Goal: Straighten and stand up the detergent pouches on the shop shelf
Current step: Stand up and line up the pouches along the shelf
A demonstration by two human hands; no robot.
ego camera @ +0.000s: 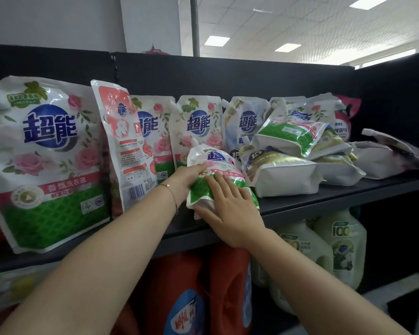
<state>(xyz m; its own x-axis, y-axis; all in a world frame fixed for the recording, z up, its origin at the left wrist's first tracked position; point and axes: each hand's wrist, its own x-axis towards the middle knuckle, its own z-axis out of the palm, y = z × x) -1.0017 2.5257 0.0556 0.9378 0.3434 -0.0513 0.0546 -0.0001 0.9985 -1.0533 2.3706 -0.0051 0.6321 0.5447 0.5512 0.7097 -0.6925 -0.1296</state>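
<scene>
Both forearms reach up to the front edge of the dark shelf (324, 201). On it, the held pouch (212, 157) leans back, with its spout cap up at eleven o'clock. It is white and glossy, with a blue round logo, pink roses, a pink band of lettering and a green diamond-patterned base, and its film is crumpled.

The left hand (186, 178), a thin bracelet (171, 192) on its wrist, grips the pouch's nine o'clock edge. The thumb lies on the front and the fingers curl behind, out of sight. The right hand (230, 209) lies flat over the green lower front. Its fingers (228, 187) are straight and spread, pointing to twelve, and the thumb runs along the bottom edge at seven o'clock.

Just behind, matching rose pouches (196, 124) stand upright in a row. At three o'clock a heap of toppled pouches (283, 170) lies on its sides. At nine o'clock stands a large rose pouch (46, 153).
</scene>
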